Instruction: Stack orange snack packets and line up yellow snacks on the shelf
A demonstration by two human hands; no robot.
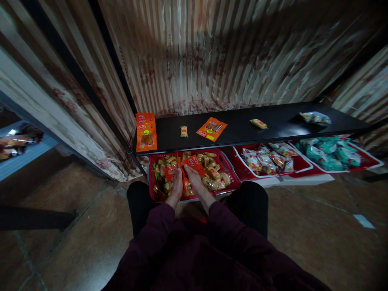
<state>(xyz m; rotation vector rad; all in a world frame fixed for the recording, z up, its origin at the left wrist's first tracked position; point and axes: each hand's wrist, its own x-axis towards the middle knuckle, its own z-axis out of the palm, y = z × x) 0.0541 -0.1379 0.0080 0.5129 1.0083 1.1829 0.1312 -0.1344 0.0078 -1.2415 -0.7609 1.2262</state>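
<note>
Over a red basket (pixel 153 178) packed with small wrapped snacks (pixel 214 173), both of my hands come together around orange snack packets. My left hand (pixel 177 184) has its fingers straight and pressed along an orange packet that stands nearly edge-on. On its other side, my right hand (pixel 195 180) grips the same packaging, with its thumb side toward the left hand. The printed face of an orange snack packet (pixel 194 161) shows just beyond the right fingers. Whether the hands hold one packet or two, I cannot tell. More orange wrapping shows beside my left fingers.
On the black shelf (pixel 236 125) lie an orange strip of packaging (pixel 146 131), a flat orange packet (pixel 211 129), two small wrapped snacks (pixel 184 131) and a pale bag (pixel 315 117). Baskets of red-white packets (pixel 266 161) and green packets (pixel 330 153) stand at right. Curtains (pixel 194 60) hang behind.
</note>
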